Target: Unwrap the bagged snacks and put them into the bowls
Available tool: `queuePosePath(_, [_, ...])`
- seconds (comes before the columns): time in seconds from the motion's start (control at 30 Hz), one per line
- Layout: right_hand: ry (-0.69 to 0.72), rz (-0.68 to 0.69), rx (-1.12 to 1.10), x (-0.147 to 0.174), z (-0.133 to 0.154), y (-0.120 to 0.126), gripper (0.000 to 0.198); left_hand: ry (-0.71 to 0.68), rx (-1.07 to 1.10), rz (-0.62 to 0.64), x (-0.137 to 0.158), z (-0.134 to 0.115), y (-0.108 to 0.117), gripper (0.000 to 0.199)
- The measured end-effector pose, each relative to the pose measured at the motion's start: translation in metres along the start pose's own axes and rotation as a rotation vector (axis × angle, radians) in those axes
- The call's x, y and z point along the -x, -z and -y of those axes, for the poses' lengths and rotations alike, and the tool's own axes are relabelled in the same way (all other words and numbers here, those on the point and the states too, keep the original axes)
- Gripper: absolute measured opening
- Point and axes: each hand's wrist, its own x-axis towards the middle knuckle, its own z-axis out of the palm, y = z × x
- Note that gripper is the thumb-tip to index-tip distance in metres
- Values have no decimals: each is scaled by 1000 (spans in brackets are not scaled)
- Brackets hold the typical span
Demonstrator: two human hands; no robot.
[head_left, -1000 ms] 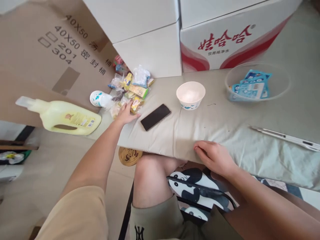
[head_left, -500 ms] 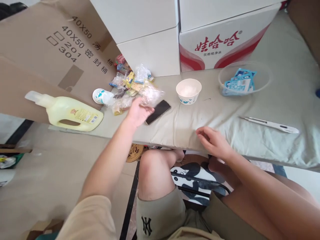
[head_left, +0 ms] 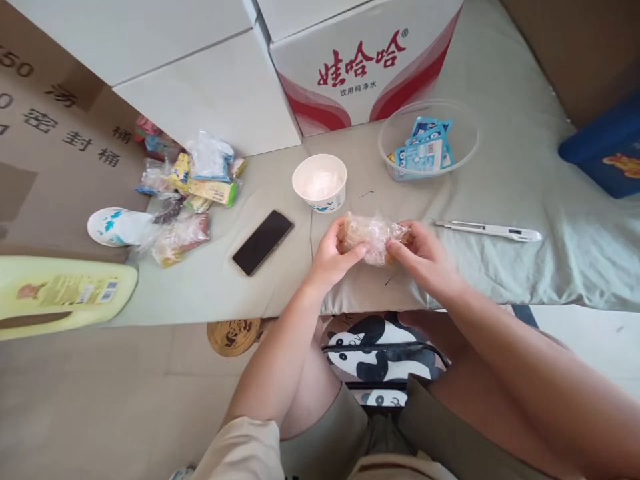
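Note:
A clear plastic packet with pale yellowish contents [head_left: 367, 233] is held between both hands above the cloth, in front of the paper bowl. My left hand [head_left: 336, 252] closes round its left end, thumb on top. Its right end is gripped by my right hand [head_left: 420, 250], thumb pressed near the middle. What exactly is inside the wrapping I cannot make out. Just behind stands a white paper bowl [head_left: 320, 183] with a blue leaf print. A white utility knife [head_left: 490, 231] lies to the right of my right hand. Left of my left hand rests a black phone [head_left: 263, 243].
Several wrapped snacks [head_left: 210, 190] are heaped at the left, beside a paper cup [head_left: 117, 227] on its side. A yellow-green bottle [head_left: 75, 293] lies at the near left edge. A clear plastic tub [head_left: 430, 140] with blue sachets stands behind. White cartons [head_left: 350, 80] line the back.
My left hand has carried the packet from the snack heap rightward to the middle. My right hand has come onto it and closed. The view has turned to the right.

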Motion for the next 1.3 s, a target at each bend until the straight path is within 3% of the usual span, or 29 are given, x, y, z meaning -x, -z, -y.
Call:
queuePosePath(0.1, [-31,1,56,-4,1,-1,27,-204,-230,-107,-7,12,-3,73])
queuePosePath(0.23, [-13,36,199,-9,0,-4,26,-311,-289,-121,-13,18,0,70])
queuePosePath(0.33, [199,93,423,-10,2,-1,25,-320,-348,-137,-14,17,10,61])
queuePosePath(0.4, [375,152,573,-9,5,8,27,-318,-407,-216,-15,18,18,58])
queuePosePath(0.47, [459,152,696,-7,6,22,30,-319,-458,-307,-15,20,25,55])
queuePosePath(0.57, [392,-44,888,-4,-1,53,35,-329,-495,-365,-15,26,32,56])
queuePosePath(0.67, [194,-263,1082,-2,-17,83,46,-301,-465,-279,-14,30,34,63])
queuePosePath(0.8, [88,-279,1204,2,-31,100,42,-212,-397,-126,-10,27,36,67])
queuePosePath(0.87, [121,-247,1171,4,-30,96,33,-209,-398,-131,-7,25,35,67])
queuePosePath(0.97, [159,-187,950,8,-19,79,27,-238,-403,-187,2,23,32,70])
queuePosePath(1.1, [206,29,638,14,2,44,32,-242,-442,-270,14,23,25,69])
queuePosePath(1.2, [312,125,577,15,12,19,28,-228,-448,-267,18,24,19,70])
queuePosePath(1.3, [308,178,614,11,14,4,31,-232,-420,-258,17,26,16,73])
